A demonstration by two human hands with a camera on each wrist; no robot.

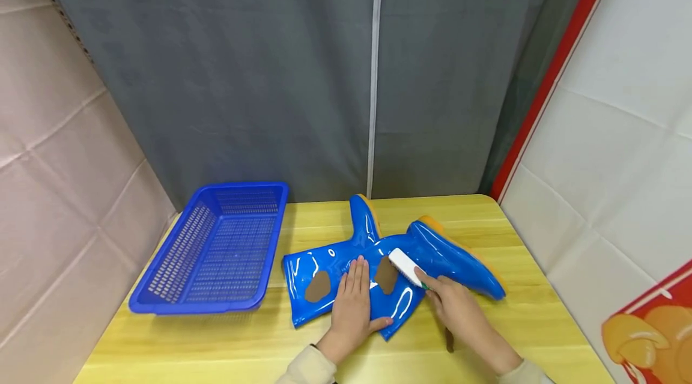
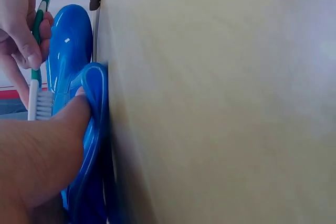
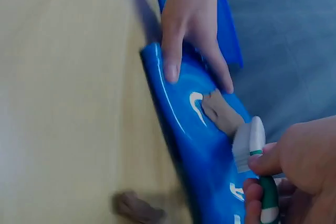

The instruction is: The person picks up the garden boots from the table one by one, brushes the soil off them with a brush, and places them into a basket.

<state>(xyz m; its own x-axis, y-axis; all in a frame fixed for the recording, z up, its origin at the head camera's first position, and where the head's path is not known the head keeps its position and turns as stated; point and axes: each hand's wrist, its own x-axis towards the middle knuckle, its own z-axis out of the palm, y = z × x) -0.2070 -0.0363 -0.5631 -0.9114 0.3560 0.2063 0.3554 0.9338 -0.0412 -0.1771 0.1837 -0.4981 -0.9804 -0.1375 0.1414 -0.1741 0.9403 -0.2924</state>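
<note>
Two glossy blue rain boots with orange soles lie on their sides, overlapping. The nearer boot (image 1: 449, 261) points its toe right; the other boot (image 1: 335, 258) has its toe toward the back. Each shows a brown patch, such as the brown patch (image 1: 386, 276) beside the brush. My left hand (image 1: 352, 306) rests on the boots, fingers straight, thumb spread over the nearer shaft. My right hand (image 1: 456, 309) grips the green-and-white handle of a scrubbing brush (image 1: 405, 267). Its white bristles face the nearer boot at the patch's edge in the right wrist view (image 3: 241, 148).
A blue plastic basket (image 1: 278, 246) stands on the left of the wood-look table (image 1: 216, 348). A small brown lump (image 1: 449, 340) lies on the table near the right forearm. A grey curtain (image 1: 270, 71) hangs behind, with pale walls at both sides.
</note>
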